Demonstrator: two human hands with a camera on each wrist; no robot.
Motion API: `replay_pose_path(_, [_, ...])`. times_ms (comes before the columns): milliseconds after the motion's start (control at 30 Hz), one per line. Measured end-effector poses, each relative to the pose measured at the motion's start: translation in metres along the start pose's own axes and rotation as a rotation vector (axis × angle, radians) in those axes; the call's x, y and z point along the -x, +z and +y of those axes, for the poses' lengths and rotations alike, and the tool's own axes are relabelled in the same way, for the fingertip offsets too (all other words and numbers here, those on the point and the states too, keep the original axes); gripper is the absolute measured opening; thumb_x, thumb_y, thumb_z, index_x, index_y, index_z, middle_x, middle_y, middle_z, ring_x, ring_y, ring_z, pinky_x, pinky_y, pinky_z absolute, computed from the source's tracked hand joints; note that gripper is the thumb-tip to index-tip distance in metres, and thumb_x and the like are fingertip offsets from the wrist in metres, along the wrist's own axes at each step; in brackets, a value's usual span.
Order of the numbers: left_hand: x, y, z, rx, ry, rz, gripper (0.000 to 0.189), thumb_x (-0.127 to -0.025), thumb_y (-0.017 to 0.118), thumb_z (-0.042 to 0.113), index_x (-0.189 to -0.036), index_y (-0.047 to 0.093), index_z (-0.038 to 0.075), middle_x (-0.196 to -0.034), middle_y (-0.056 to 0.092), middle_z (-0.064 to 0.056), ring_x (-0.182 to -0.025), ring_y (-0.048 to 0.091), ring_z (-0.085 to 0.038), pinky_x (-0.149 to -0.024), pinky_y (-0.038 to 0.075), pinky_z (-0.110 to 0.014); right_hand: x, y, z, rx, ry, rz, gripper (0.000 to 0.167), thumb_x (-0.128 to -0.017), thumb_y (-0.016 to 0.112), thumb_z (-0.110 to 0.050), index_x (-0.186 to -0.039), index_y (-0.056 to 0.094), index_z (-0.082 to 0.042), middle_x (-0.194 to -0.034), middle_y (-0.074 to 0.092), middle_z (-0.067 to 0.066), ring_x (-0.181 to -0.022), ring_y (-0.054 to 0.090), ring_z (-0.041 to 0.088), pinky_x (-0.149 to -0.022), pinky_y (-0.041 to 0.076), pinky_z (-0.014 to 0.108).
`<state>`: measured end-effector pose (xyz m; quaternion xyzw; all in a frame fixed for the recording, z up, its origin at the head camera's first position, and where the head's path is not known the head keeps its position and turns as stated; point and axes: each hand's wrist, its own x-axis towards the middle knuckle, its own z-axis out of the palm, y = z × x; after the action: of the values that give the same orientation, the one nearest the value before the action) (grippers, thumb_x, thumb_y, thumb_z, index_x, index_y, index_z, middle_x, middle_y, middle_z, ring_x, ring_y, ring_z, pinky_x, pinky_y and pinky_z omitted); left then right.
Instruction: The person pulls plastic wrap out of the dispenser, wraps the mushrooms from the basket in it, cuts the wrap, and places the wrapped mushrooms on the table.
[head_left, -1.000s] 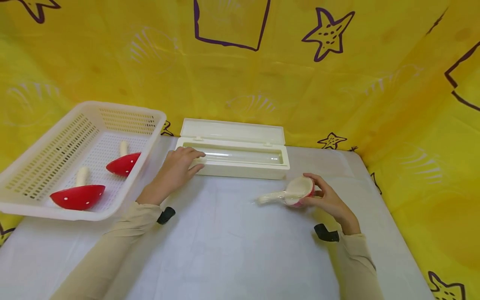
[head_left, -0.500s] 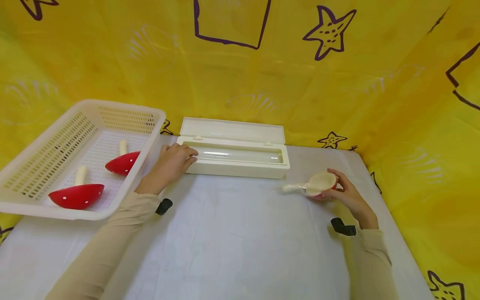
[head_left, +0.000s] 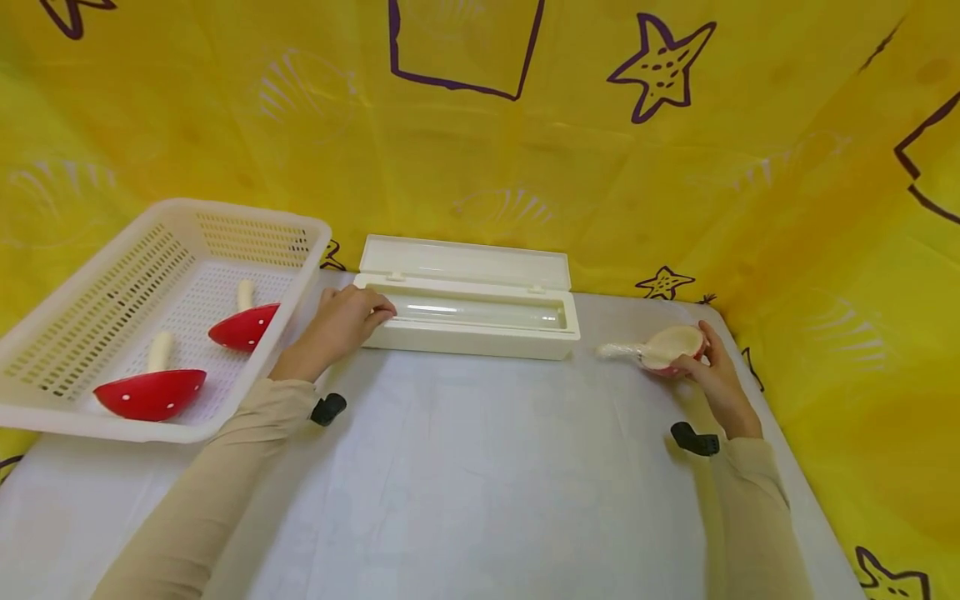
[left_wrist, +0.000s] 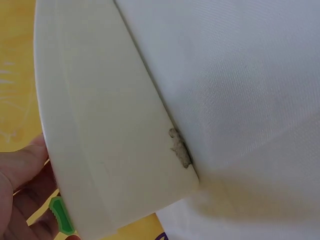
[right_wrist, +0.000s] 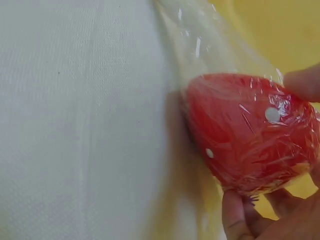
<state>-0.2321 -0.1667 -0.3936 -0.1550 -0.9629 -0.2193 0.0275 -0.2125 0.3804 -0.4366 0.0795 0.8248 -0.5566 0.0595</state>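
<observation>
A ladle (head_left: 671,350) with a white-dotted red outside, cream bowl and cream handle is wrapped in clear plastic film (right_wrist: 197,45). My right hand (head_left: 720,375) grips it by the bowl, its handle pointing left. Left of it, a long cream cling film dispenser (head_left: 472,340) stands with its lid (head_left: 465,265) raised and a shiny roll (head_left: 476,312) inside. My left hand (head_left: 341,329) has its fingers curled at the dispenser's left end. In the left wrist view a green slide cutter (left_wrist: 61,215) sits by those fingers, partly hidden behind the dispenser's edge.
A white perforated basket (head_left: 187,432) stands at the left, holding two similar red ladles (head_left: 150,394). A white cloth (head_left: 480,483) covers the table. Yellow patterned curtains (head_left: 480,150) hang behind and along the right side.
My right hand has carried the wrapped ladle right and slightly back, away from the dispenser. My left hand has slid a little left along the dispenser. Basket and dispenser have stayed put.
</observation>
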Motion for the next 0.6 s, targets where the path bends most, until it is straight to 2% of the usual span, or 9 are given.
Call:
replay_pose_path(67, [-0.001, 0.000, 0.000, 0.001, -0.001, 0.009, 0.014, -0.094, 0.066, 0.012, -0.103, 0.076, 0.006, -0.101, 0.075, -0.012, -0.096, 0.064, -0.032, -0.085, 0.031, -0.050, -0.002, 0.000, 0.001, -0.006, -0.011, 0.034, 0.088, -0.098, 0.058, -0.018, -0.160, -0.005, -0.017, -0.163, 0.006, 0.020, -0.126, 0.034, 0.012, -0.104, 0.038, 0.012])
replay_pose_path(133, [-0.002, 0.001, 0.000, 0.000, -0.002, 0.015, 0.014, -0.094, 0.066, 0.014, -0.102, 0.075, 0.007, -0.100, 0.075, -0.011, -0.094, 0.064, -0.032, -0.085, 0.031, -0.049, -0.003, 0.001, 0.002, -0.002, -0.010, 0.063, 0.088, -0.098, 0.058, -0.017, -0.160, -0.006, -0.015, -0.160, 0.009, 0.025, -0.116, 0.037, 0.009, -0.087, 0.041, 0.004])
replay_pose_path(167, [-0.002, 0.001, 0.000, -0.001, -0.002, 0.018, 0.014, -0.095, 0.066, 0.015, -0.102, 0.075, 0.007, -0.099, 0.075, -0.011, -0.094, 0.064, -0.032, -0.084, 0.031, -0.049, -0.004, 0.001, 0.002, 0.006, -0.007, 0.077, 0.088, -0.099, 0.057, -0.018, -0.160, -0.006, -0.015, -0.159, 0.009, 0.026, -0.118, 0.038, 0.012, -0.090, 0.041, 0.006])
replay_pose_path(233, [-0.003, 0.002, -0.001, -0.005, 0.000, 0.022, 0.015, -0.096, 0.065, 0.017, -0.102, 0.075, 0.006, -0.098, 0.075, -0.011, -0.093, 0.064, -0.032, -0.084, 0.031, -0.049, -0.004, 0.003, 0.000, 0.027, 0.002, 0.102, 0.089, -0.099, 0.056, -0.020, -0.160, -0.008, -0.016, -0.161, 0.006, 0.026, -0.131, 0.035, 0.024, -0.107, 0.040, 0.019])
replay_pose_path(267, [-0.003, 0.002, -0.001, -0.006, 0.001, 0.023, 0.016, -0.096, 0.065, 0.017, -0.102, 0.075, 0.006, -0.098, 0.074, -0.011, -0.093, 0.064, -0.032, -0.083, 0.031, -0.048, -0.004, 0.005, 0.000, 0.048, -0.001, 0.122, 0.090, -0.099, 0.057, -0.021, -0.159, -0.009, -0.016, -0.162, 0.004, 0.025, -0.138, 0.030, 0.030, -0.115, 0.035, 0.027])
replay_pose_path(333, [-0.003, 0.003, -0.002, -0.010, 0.003, 0.026, 0.016, -0.097, 0.064, 0.018, -0.102, 0.074, 0.006, -0.098, 0.074, -0.010, -0.093, 0.063, -0.033, -0.082, 0.031, -0.048, -0.003, 0.009, -0.004, 0.118, -0.037, 0.170, 0.093, -0.097, 0.059, -0.021, -0.159, -0.009, -0.013, -0.162, 0.004, 0.027, -0.147, 0.017, 0.041, -0.123, 0.022, 0.046])
replay_pose_path(400, [-0.004, 0.003, -0.002, -0.011, 0.003, 0.029, 0.017, -0.097, 0.064, 0.018, -0.103, 0.074, 0.006, -0.097, 0.074, -0.010, -0.093, 0.063, -0.033, -0.082, 0.031, -0.047, -0.003, 0.014, -0.011, 0.196, -0.101, 0.225, 0.097, -0.093, 0.064, -0.018, -0.159, -0.006, -0.008, -0.162, 0.004, 0.028, -0.149, 0.011, 0.046, -0.123, 0.012, 0.057])
replay_pose_path(467, [-0.004, 0.003, -0.002, -0.011, 0.006, 0.033, 0.016, -0.097, 0.064, 0.017, -0.103, 0.074, 0.006, -0.096, 0.074, -0.010, -0.093, 0.062, -0.033, -0.080, 0.031, -0.047, -0.001, 0.020, -0.019, 0.272, -0.181, 0.258, 0.097, -0.090, 0.067, -0.016, -0.158, 0.000, -0.004, -0.162, 0.005, 0.028, -0.149, 0.009, 0.046, -0.122, 0.009, 0.060])
replay_pose_path(600, [-0.005, 0.004, -0.003, -0.012, 0.011, 0.039, 0.016, -0.097, 0.064, 0.017, -0.103, 0.074, 0.006, -0.096, 0.074, -0.010, -0.093, 0.062, -0.033, -0.080, 0.031, -0.046, 0.001, 0.039, -0.040, 0.345, -0.358, 0.238, 0.080, -0.090, 0.069, -0.012, -0.154, 0.024, 0.000, -0.157, 0.023, 0.028, -0.144, 0.023, 0.048, -0.118, 0.018, 0.064])
